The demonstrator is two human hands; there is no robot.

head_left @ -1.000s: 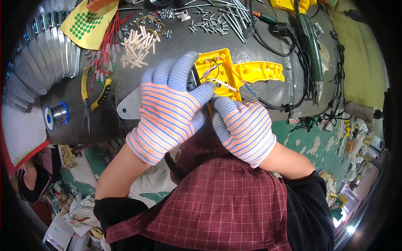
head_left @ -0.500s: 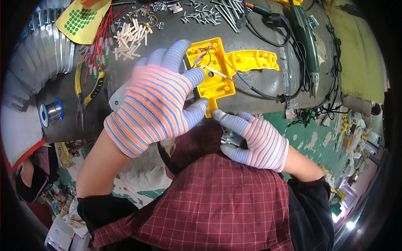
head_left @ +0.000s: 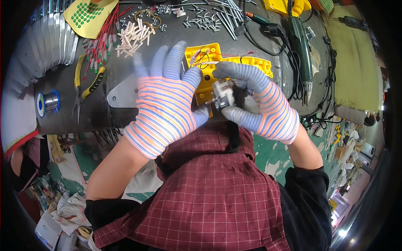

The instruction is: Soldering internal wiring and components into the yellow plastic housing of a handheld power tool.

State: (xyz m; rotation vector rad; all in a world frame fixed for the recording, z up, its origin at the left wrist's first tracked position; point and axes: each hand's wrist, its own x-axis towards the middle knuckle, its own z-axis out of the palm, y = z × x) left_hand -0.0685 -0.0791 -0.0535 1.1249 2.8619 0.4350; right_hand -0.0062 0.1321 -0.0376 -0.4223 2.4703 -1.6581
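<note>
A yellow plastic housing (head_left: 251, 65) with thin red wires lies on the dark metal workbench (head_left: 83, 113). My left hand (head_left: 165, 100), in a striped knit glove, lies flat with fingers spread over the housing's left part. My right hand (head_left: 261, 104), gloved the same way, grips a small grey-white component (head_left: 222, 95) between thumb and fingers, right at the housing's near edge. Much of the housing is hidden under both hands.
Pliers with yellow handles (head_left: 90, 85) and a solder spool (head_left: 48, 102) lie at left. Red wires (head_left: 100, 44), pale plastic plugs (head_left: 132, 33), screws (head_left: 205, 19) and a green power tool (head_left: 301, 39) with cables sit at the back. A flat metal plate (head_left: 121, 96) lies beside my left hand.
My right hand came up from below the bench edge holding the small grey-white component and brought it to the housing. My left hand stayed spread over the housing.
</note>
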